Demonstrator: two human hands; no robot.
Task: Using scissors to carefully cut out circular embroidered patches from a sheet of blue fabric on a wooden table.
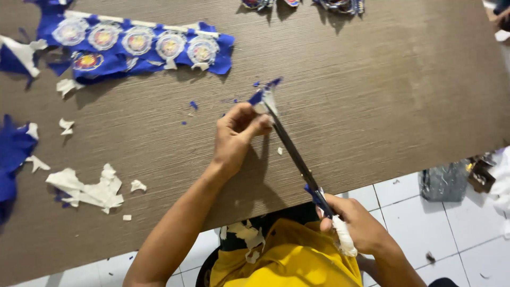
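Note:
My left hand (236, 135) pinches a small blue and white scrap of fabric (264, 98) above the brown wooden table (372, 79). My right hand (358, 226) grips the handles of long dark scissors (295, 154); one finger is wrapped in white tape. The scissor blades point up and left, and their tips meet the scrap at my left fingers. A blue strip with several round badges (138, 45) lies at the table's far left.
White and blue offcuts (90, 188) litter the table's left side, and tiny blue bits (194, 105) lie near the scrap. More badge pieces (340, 5) sit at the far edge. White floor tiles (425, 223) and a grey bag (443, 180) lie to the right.

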